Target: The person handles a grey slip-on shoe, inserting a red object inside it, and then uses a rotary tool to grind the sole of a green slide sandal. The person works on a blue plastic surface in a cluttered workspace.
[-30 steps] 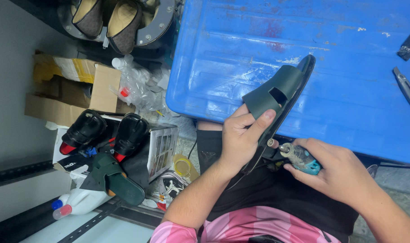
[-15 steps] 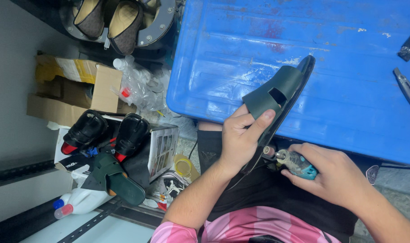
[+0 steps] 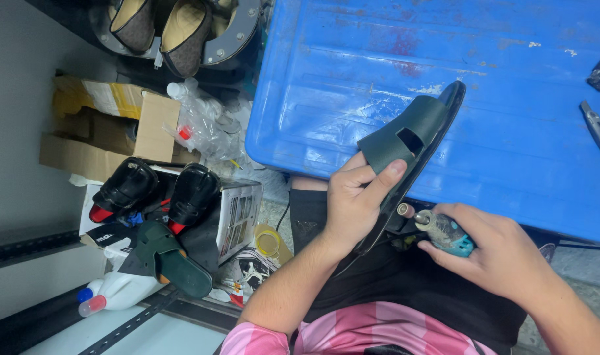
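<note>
The left hand [image 3: 356, 197] holds a dark green sandal [image 3: 412, 148] on its side, with its toe end over the near edge of the blue worktop [image 3: 510, 98] and its heel end down toward the lap. The grip of this hand is closed on the strap of the sandal; the thumb presses on the green strap and the fingers go around behind the sole.

The right hand [image 3: 504, 253] has its grip closed around a small teal rotary tool [image 3: 445, 231]. The round tip of the tool is just beside the black edge of the sole, at the lower part, perhaps touching it; I cannot tell for sure.

Compared with one second ago, the tool has moved a little to the left and closer to the sole edge, while the sandal and the left hand are almost in the same place. So I judge that the work on the sole edge goes on in small steps along the rim.

On the floor at the left, a second green sandal [image 3: 175, 263] lies near two black shoes [image 3: 158, 190], a cardboard box [image 3: 109, 128] and a white bottle [image 3: 119, 292]. A metal tool [image 3: 599, 131] lies at the right edge of the worktop.
</note>
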